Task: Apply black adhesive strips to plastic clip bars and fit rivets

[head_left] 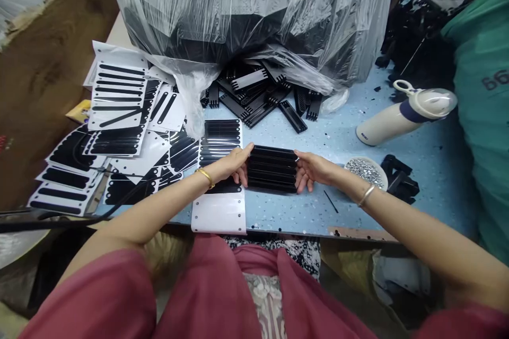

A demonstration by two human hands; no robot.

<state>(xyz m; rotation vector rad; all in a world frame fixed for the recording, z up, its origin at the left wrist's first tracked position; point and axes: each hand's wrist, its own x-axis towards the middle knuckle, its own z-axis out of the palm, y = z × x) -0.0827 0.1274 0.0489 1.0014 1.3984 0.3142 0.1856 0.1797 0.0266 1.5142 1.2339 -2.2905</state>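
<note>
A row of black ribbed plastic strips [272, 168] lies side by side on the blue table [342, 137]. My left hand [235, 165] presses against their left ends and my right hand [312, 169] against their right ends, fingers curled on them. Under my left hand lies a white backing sheet [219, 209] with black foam strips [220, 137] at its far end. Both wrists wear bangles.
A big clear plastic bag [254, 10] of black parts stands behind, with loose black comb-like pieces [262, 98] spilling out. Used white sheets [119, 100] pile at left. A white bottle [405, 114] and a bowl of small silver bits [366, 169] sit right. A person in green [485, 106] stands at right.
</note>
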